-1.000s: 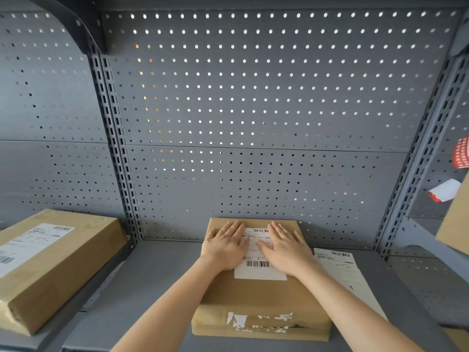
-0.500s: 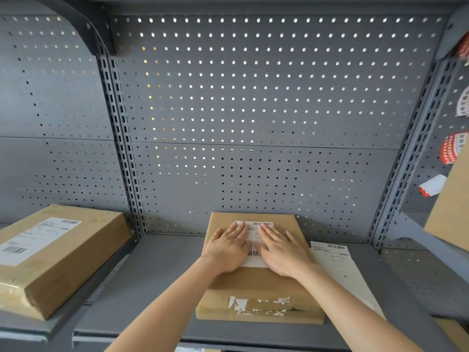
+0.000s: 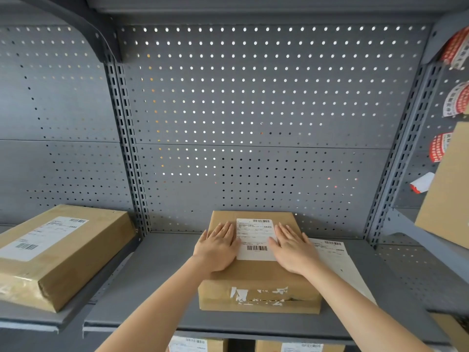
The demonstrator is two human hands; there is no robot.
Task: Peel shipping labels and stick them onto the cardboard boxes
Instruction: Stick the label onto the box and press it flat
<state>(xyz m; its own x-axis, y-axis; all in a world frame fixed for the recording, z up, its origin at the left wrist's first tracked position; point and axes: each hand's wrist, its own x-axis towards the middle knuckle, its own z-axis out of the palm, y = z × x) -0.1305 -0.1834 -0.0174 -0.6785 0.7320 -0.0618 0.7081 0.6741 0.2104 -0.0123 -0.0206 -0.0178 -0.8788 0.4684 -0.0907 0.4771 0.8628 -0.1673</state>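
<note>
A brown cardboard box point(image 3: 258, 283) lies flat on the grey metal shelf point(image 3: 157, 301) in front of me. A white shipping label point(image 3: 255, 238) with barcodes is stuck on its top face. My left hand point(image 3: 218, 247) lies flat on the box just left of the label, fingers spread. My right hand point(image 3: 291, 247) lies flat on the label's right edge and the box top. Neither hand holds anything. A sheet of label paper point(image 3: 337, 262) rests on the shelf to the right of the box.
Another labelled box point(image 3: 53, 252) sits on the shelf to the left. A tilted box point(image 3: 446, 194) and red-and-white stickers point(image 3: 437, 147) are at the right. More labelled boxes point(image 3: 193, 345) show on the shelf below. Perforated grey panels point(image 3: 253, 110) form the back wall.
Both hands have slid apart from the label's middle to its left and right sides, uncovering most of the label. The view has tilted slightly upward.
</note>
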